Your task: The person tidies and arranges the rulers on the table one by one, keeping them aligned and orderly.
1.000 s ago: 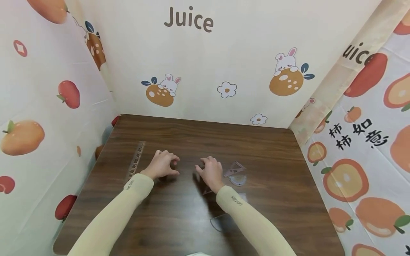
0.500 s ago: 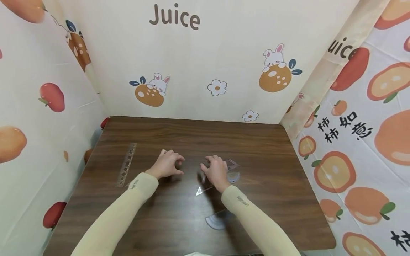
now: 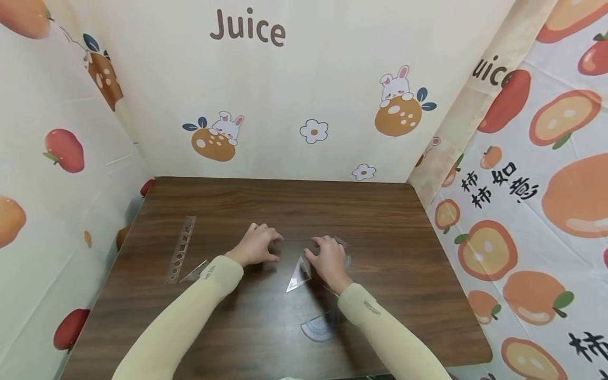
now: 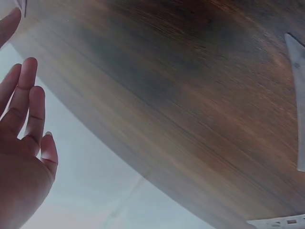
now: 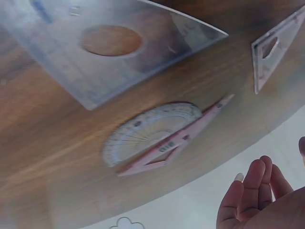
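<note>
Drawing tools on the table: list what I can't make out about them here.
Head view: most of the small protractor, hidden by the right hand.
Head view: part of the set square near the ruler, covered by the left sleeve.
Left wrist view: most of the ruler, cut off at the lower right corner.
Right wrist view: the large set square's print, blurred; its upper part, cut off by the top edge.

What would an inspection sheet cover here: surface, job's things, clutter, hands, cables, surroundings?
Surface: brown wood-grain tabletop, reflective.
Job's things: holed ruler left; clear set square between the hands; front protractor; pink set square beside second protractor; large set square.
Clutter: nothing seen beyond measuring tools.
Hands: left hand and right hand loosely curved, holding nothing visible.
Cables: nothing seen.
Surroundings: fruit-print hangings, "Juice" lettering.
</note>
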The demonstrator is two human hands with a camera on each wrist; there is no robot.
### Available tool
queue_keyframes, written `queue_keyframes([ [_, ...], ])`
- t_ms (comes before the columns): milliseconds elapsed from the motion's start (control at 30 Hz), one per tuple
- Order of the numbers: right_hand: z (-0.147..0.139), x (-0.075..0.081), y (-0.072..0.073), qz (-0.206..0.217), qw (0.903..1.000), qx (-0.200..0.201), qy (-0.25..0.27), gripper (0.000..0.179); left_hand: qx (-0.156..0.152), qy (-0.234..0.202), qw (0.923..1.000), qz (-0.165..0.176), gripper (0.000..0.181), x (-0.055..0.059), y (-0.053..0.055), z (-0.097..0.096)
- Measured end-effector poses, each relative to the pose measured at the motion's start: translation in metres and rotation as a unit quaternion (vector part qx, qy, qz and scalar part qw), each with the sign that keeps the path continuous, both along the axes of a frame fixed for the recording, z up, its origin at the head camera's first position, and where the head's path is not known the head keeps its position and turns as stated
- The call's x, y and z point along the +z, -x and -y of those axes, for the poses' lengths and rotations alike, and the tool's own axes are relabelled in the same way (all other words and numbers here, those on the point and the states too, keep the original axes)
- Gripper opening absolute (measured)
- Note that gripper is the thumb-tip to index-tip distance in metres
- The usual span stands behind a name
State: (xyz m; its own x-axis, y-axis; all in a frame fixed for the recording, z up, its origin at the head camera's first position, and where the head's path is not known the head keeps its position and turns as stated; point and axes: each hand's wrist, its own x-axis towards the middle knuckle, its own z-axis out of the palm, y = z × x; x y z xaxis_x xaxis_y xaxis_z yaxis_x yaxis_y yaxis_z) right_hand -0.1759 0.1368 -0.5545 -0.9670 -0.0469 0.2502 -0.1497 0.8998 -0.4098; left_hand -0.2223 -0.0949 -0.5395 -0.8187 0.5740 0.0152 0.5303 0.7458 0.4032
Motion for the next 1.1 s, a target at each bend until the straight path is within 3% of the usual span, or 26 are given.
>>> queue_keyframes([
  [467,-0.014,-0.011,-0.017,0.015,0.9998,0.009,-0.012,0.035,-0.079,-0.003,0.9966,0.024,0.046,-0.015,0.001,-0.022],
  [700,-0.017,-0.015,-0.026,0.041,0.9989,0.010,-0.019,0.036,-0.121,-0.015,0.9921,0.028,0.056,-0.027,0.002,-0.031],
  [867,-0.019,-0.018,-0.030,0.045,0.9986,0.017,-0.020,0.034,-0.140,-0.008,0.9885,0.056,0.061,-0.032,0.002,-0.037],
  [1100,-0.021,-0.023,-0.033,0.045,0.9988,0.016,-0.015,0.034,-0.145,-0.004,0.9880,0.053,0.060,-0.034,-0.002,-0.039],
])
